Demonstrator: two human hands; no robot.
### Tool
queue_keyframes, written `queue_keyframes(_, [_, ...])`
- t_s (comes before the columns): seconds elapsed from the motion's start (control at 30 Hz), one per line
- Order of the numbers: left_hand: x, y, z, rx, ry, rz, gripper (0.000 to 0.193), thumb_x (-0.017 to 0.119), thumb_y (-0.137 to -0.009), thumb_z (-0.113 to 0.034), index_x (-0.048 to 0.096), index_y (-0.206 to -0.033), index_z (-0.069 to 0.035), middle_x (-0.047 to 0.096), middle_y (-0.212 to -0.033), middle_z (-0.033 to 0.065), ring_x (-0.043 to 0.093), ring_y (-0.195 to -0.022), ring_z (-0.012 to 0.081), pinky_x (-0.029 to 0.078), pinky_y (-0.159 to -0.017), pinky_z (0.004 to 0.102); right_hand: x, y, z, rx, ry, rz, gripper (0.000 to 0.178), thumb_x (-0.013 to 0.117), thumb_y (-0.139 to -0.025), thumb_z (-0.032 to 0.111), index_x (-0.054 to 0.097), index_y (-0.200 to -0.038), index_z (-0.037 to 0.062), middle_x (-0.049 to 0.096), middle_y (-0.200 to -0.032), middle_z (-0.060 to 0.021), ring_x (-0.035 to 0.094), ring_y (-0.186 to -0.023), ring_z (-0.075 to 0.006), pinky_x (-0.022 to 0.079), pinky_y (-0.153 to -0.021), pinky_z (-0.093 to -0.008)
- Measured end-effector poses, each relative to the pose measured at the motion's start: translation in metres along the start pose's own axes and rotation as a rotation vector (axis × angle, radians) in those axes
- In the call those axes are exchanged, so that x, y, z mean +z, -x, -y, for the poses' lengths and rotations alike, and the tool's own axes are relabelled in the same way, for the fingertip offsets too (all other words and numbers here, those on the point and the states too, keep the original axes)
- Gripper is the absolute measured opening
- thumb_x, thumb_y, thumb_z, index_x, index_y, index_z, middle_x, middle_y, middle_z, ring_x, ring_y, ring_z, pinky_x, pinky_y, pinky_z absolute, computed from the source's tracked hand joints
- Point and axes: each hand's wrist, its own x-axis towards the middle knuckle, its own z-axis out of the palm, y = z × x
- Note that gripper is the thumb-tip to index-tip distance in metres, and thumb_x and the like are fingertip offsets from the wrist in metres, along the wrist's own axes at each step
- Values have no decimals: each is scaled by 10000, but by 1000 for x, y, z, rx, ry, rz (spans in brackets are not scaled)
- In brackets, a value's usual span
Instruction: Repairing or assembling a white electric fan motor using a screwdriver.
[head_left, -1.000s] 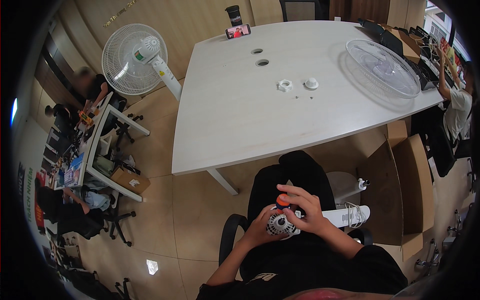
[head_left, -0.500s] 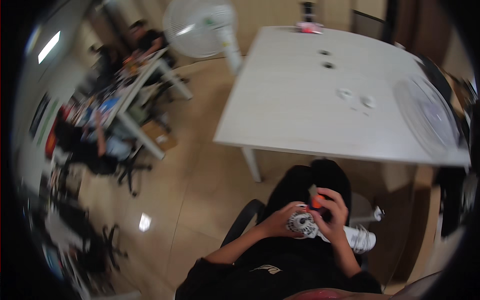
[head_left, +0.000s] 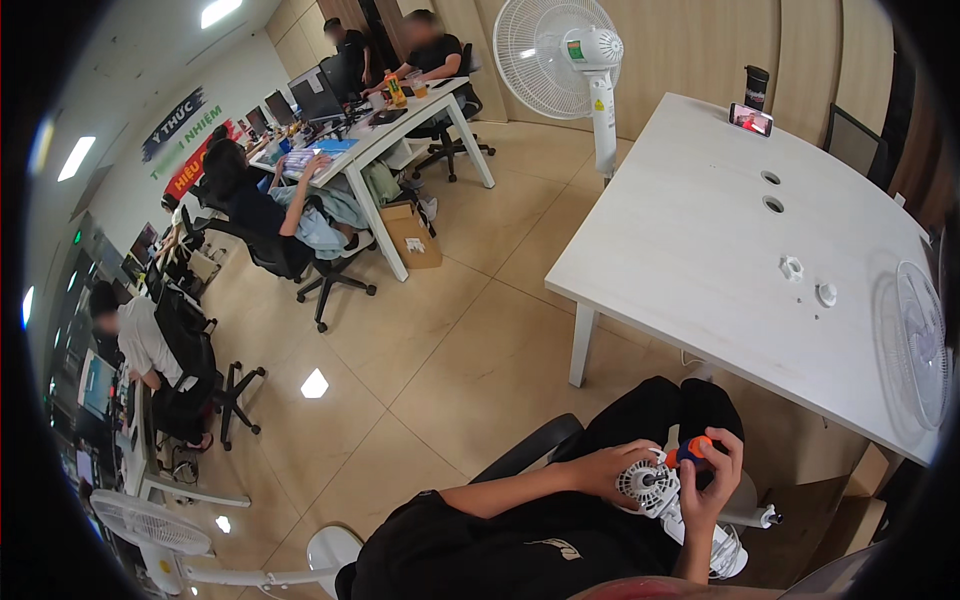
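Observation:
Over my lap lies a white electric fan's motor head [head_left: 648, 483], its grilled round face and dark central shaft turned up. My left hand [head_left: 603, 472] is wrapped around the left side of this motor head. A short orange-and-dark-blue screwdriver [head_left: 690, 451] is pinched between the fingers of my right hand [head_left: 722, 470], close against the upper right of the motor head. Its tip is hidden. From the motor head the white fan stand [head_left: 728, 553] runs down to the right under my right forearm, with a cord bundled around its lower part.
On the white table [head_left: 680, 240] ahead lie two small white fan parts [head_left: 791, 267], a clear fan blade [head_left: 918, 340], a propped phone [head_left: 750, 119] and a black tumbler [head_left: 756, 87]. A standing fan [head_left: 604, 125] is beyond. Seated people work at desks on the left.
The view has swung left, so the table and my hands sit farther right in the picture. Both hands keep their holds on the fan motor head and the screwdriver.

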Motion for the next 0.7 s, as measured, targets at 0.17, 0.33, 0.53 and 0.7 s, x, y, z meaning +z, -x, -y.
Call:
queue_keyframes(0.17, [4, 0, 7, -5, 23, 14, 803, 931, -726, -296, 486, -1364, -99, 421, -1541, 178, 503, -1394, 380, 448, -1128, 432, -1, -1, -2, -36, 14, 27, 390, 729, -786, -105, 665, -1138, 50, 614, -1237, -191, 681, -924, -214, 548, -600, -244])
queue_keyframes(0.33, [2, -1, 3, -5, 32, 8, 806, 930, -723, -298, 482, -1361, -93, 431, -1525, 180, 510, -1384, 379, 458, -1118, 431, 3, 3, -4, 9, -46, -29, 401, 727, -781, -124, 661, -1130, 62, 613, -1234, -190, 684, -876, -210, 539, -586, -237])
queue_keyframes(0.53, [-1, -3, 2, 17, 16, 7, 809, 932, -717, -302, 479, -1354, -93, 430, -1520, 180, 518, -1374, 378, 468, -1109, 436, -3, -1, -3, -20, -49, 57, 390, 730, -791, -118, 644, -1126, 64, 612, -1247, -220, 683, -945, -234, 549, -603, -245])
queue_keyframes(0.7, [0, -3, 3, 0, 1, 3, 805, 932, -718, -300, 476, -1352, -104, 429, -1522, 178, 527, -1364, 379, 473, -1103, 436, 1, 2, -14, -18, -48, 30, 335, 730, -831, -94, 648, -1126, 42, 618, -1316, -241, 699, -978, -229, 569, -642, -257])
